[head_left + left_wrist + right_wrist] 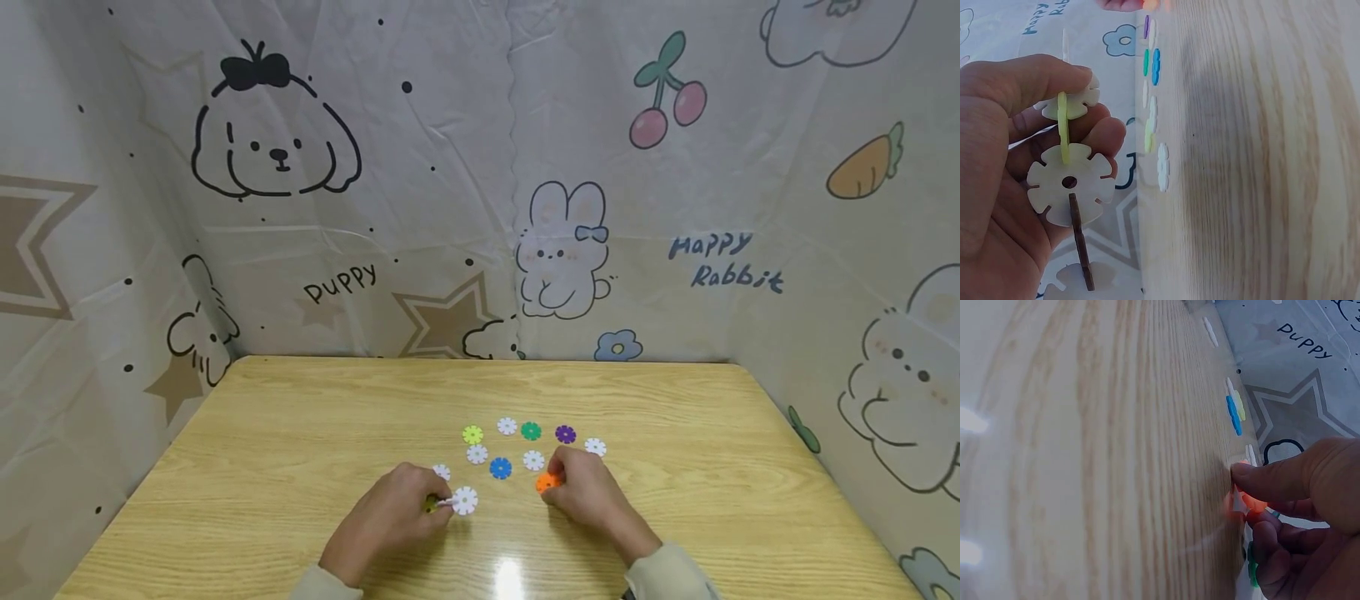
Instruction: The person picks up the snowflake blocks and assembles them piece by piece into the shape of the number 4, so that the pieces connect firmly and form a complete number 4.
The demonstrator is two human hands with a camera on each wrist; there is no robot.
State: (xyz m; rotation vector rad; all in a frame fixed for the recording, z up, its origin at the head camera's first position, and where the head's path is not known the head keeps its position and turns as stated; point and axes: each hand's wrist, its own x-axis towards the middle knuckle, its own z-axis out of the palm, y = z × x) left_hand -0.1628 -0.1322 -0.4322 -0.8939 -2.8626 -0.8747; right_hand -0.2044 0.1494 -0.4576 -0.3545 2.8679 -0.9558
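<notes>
My left hand [401, 504] holds a chain of notched plastic discs slotted into one another, raised above the table. In the left wrist view, thumb and fingers pinch its upper part, where a yellow disc [1064, 128] joins two white ones. A brown disc [1080, 244] hangs below the larger white disc [1091, 178], with another white disc partly visible under it. In the head view, a white disc [465, 501] sticks out to the right of that hand. Over on the right, my right hand [588, 496] pinches an orange notched disc [547, 483] between thumb and fingers, close to the tabletop.
Loose discs lie flat beyond the hands: yellow-green [472, 435], green [531, 431], purple [566, 434], blue [500, 468] and several white ones, one white disc [441, 472] beside the left hand. The wooden table [300, 417] meets a printed cloth [442, 208] at its back.
</notes>
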